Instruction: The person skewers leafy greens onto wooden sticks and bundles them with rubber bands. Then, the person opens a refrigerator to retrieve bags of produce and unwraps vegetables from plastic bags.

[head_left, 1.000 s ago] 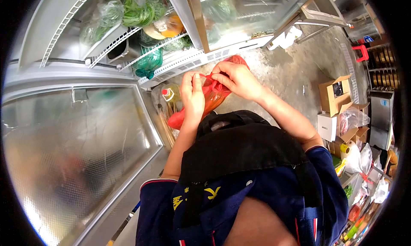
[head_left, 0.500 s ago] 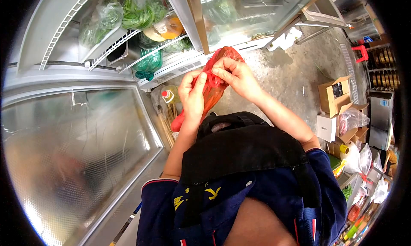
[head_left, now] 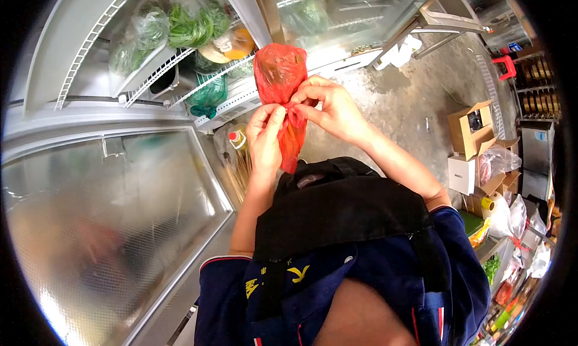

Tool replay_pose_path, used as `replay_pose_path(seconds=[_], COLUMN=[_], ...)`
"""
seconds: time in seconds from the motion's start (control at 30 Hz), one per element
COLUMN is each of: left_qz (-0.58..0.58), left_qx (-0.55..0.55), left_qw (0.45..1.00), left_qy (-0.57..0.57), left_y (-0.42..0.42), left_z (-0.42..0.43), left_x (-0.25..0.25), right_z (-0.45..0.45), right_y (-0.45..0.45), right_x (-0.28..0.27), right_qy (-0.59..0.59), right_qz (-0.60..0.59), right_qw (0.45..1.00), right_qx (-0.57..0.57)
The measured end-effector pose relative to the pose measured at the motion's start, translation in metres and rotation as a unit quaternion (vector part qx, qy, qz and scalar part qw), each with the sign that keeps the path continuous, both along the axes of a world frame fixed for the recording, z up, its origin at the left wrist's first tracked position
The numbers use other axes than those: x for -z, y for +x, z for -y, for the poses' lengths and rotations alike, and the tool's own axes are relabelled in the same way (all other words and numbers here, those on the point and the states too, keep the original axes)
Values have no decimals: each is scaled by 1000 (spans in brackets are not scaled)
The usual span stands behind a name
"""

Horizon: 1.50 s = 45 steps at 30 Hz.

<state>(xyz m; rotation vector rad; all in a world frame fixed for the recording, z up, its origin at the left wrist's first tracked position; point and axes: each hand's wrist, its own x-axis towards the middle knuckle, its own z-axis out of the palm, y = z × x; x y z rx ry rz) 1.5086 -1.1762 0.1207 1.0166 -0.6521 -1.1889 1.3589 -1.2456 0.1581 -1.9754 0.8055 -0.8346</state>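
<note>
A red plastic bag [head_left: 280, 75] hangs between my hands in front of the open fridge, gathered narrow at its middle. Its upper part bulges around something dark that I cannot make out, and its lower part drops toward my apron. My left hand [head_left: 265, 136] pinches the gathered plastic from the left, thumb pointing up. From the right, my right hand [head_left: 328, 110] grips the same gathered spot between thumb and fingers. Fingertips of both hands nearly meet at this twisted part.
Wire fridge shelves [head_left: 158, 75] hold bagged greens [head_left: 195, 24] and a green bag [head_left: 208, 96]. The open fridge door [head_left: 114, 225] stands at left. A yellow bottle with red cap [head_left: 238, 139] is on the floor. Cardboard boxes [head_left: 469, 132] and a red stool [head_left: 506, 67] are at right.
The red bag has swung upright, its full part now raised above my hands toward the shelves. Both hands have come closer together at the gathered middle.
</note>
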Motion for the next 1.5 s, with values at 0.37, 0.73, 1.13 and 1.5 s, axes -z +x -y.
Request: replay_pose_path(seconds=[0.37, 0.73, 1.13, 1.5], left_qz=[207, 326, 44, -311], left_qx=[-44, -84, -6, -32], left_qw=[977, 942, 999, 949], left_qy=[-21, 2, 10, -32], left_y=[-8, -11, 4, 45], left_z=[3, 8, 11, 6], left_x=[-17, -4, -22, -46], right_z=[-12, -16, 1, 49], right_y=[15, 12, 10, 4], right_x=[1, -9, -1, 38], right_qy=[127, 166, -135, 457], right_qz=[141, 166, -72, 522], right_qw=[980, 970, 984, 720], right_qx=[58, -57, 85, 23])
